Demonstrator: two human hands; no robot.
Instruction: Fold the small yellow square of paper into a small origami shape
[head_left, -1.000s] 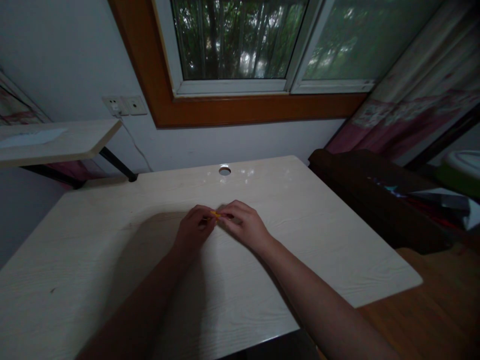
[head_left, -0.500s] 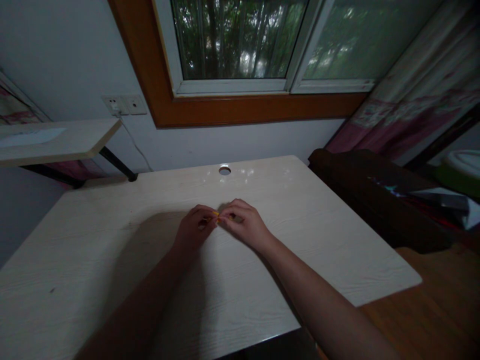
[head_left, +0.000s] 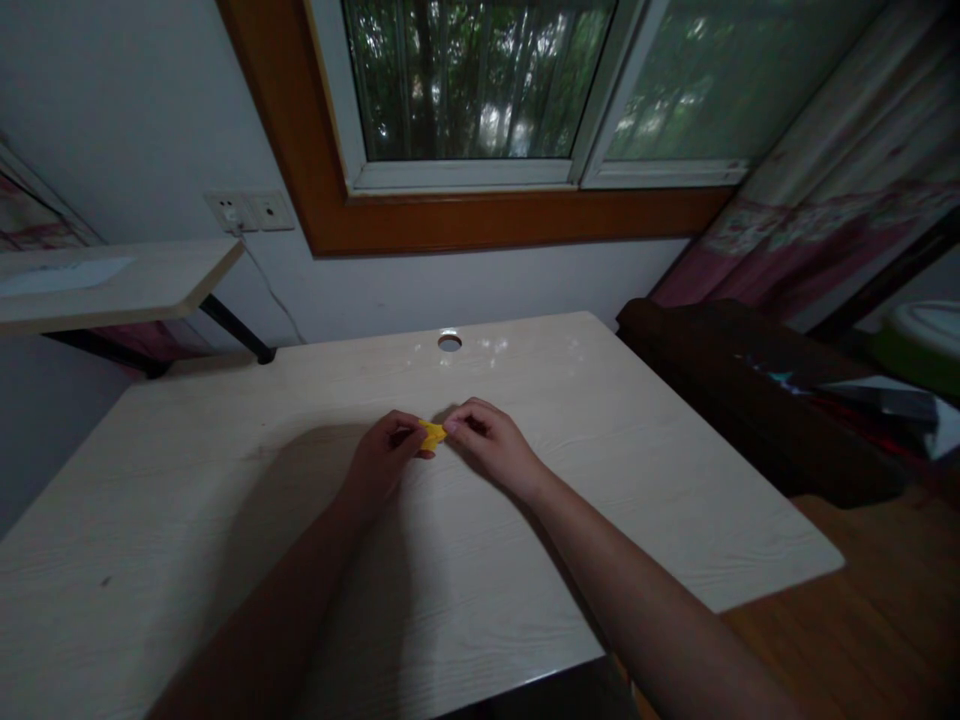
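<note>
A small yellow piece (head_left: 432, 435), perhaps folded paper, is held just above the pale wood-grain desk (head_left: 525, 560). My left hand (head_left: 386, 455) pinches its left side between thumb and fingers. On the other side, my right hand (head_left: 489, 440) has thumb and fingertips closed on the piece's right tip. The fingers cover part of it, so its full shape cannot be made out.
Behind the hands a round cable hole (head_left: 450, 343) pierces the desk near the wall. A raised shelf (head_left: 150, 285) on black legs stands at the left. Right of the desk is dark furniture (head_left: 750, 400) with items on it. A window (head_left: 480, 90) is above.
The fingers have shifted on the yellow piece, and more of it now shows between my hands. My right fingertips have moved slightly to the right, toward its tip.
</note>
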